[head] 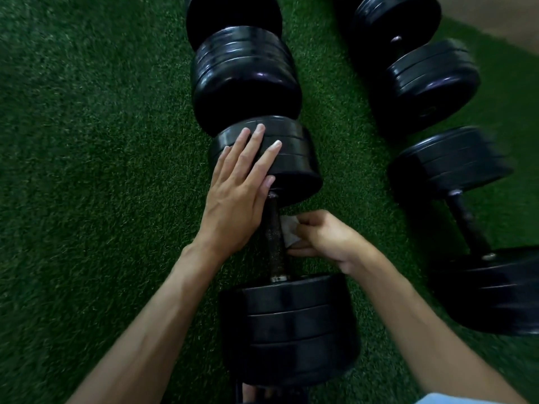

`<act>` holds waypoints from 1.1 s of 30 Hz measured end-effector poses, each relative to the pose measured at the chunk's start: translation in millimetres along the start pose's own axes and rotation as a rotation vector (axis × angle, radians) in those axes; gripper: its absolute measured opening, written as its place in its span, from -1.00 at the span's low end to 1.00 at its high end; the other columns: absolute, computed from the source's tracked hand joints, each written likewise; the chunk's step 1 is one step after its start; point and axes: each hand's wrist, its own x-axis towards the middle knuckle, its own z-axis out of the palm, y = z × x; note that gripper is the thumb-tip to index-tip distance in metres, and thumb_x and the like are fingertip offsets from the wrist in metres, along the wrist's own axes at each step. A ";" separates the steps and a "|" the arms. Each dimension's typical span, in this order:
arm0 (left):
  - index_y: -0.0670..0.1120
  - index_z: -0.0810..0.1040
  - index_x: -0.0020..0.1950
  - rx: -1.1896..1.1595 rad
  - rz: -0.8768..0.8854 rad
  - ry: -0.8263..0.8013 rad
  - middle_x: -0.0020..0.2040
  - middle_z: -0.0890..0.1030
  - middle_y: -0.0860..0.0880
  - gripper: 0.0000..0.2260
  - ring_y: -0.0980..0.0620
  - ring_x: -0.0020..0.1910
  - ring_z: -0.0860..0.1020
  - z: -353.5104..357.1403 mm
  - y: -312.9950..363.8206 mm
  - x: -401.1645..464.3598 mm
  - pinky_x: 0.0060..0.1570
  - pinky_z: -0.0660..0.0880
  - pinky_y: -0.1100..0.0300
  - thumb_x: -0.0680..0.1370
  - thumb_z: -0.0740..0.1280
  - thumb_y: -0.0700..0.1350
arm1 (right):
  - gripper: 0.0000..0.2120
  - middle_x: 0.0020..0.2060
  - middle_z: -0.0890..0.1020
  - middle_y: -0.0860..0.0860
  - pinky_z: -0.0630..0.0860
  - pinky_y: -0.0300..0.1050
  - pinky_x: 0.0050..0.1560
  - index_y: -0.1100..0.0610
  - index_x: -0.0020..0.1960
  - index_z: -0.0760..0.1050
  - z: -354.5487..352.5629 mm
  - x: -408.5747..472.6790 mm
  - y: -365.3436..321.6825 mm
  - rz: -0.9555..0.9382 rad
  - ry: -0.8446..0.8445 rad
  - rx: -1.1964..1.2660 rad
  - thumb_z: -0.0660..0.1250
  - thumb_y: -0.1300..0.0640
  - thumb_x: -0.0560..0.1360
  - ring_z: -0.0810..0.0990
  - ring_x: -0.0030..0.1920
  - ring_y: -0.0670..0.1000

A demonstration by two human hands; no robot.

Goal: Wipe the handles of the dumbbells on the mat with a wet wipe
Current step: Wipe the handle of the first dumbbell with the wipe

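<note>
A black dumbbell lies on the green turf mat in the middle of the head view, its dark knurled handle running away from me between two stacks of plates. My left hand lies flat with straight fingers on the far plate stack. My right hand pinches a folded white wet wipe and holds it against the right side of the handle. The near plate stack sits just below the hands.
Another dumbbell lies beyond the one under my hands. To the right lie two more, one at the back and one nearer with its handle showing. A pale floor strip borders the mat at top right.
</note>
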 end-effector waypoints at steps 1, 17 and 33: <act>-0.10 0.32 0.55 0.000 -0.002 -0.001 0.60 0.22 -0.14 -0.60 -0.10 0.61 0.12 0.0 0.6 0.0 0.56 0.11 -0.10 0.70 0.12 -0.10 | -0.78 0.00 0.71 0.20 0.67 -0.09 0.01 0.28 0.14 0.58 1.2 2.5 -0.5 0.023 -0.027 0.011 0.16 0.32 0.67 0.70 -0.10 0.03; -0.09 0.32 0.55 -0.003 -0.004 0.007 0.60 0.22 -0.13 -0.60 -0.08 0.61 0.12 -0.3 0.0 0.2 0.57 0.09 -0.06 0.70 0.12 -0.10 | -0.77 -0.09 0.70 0.10 0.68 -0.10 0.04 0.24 0.02 0.59 0.7 -6.8 -0.2 -0.031 -0.034 -0.100 0.16 0.30 0.68 0.71 -0.13 -0.05; -0.09 0.31 0.56 0.006 -0.011 -0.002 0.60 0.21 -0.12 -0.60 -0.08 0.61 0.10 -1.6 1.0 0.1 0.58 0.05 -0.02 0.71 0.10 -0.08 | -0.77 0.05 0.72 0.21 0.67 -0.11 0.00 0.25 0.15 0.61 0.7 -4.7 3.6 -0.060 -0.116 -0.161 0.21 0.17 0.69 0.71 -0.05 0.02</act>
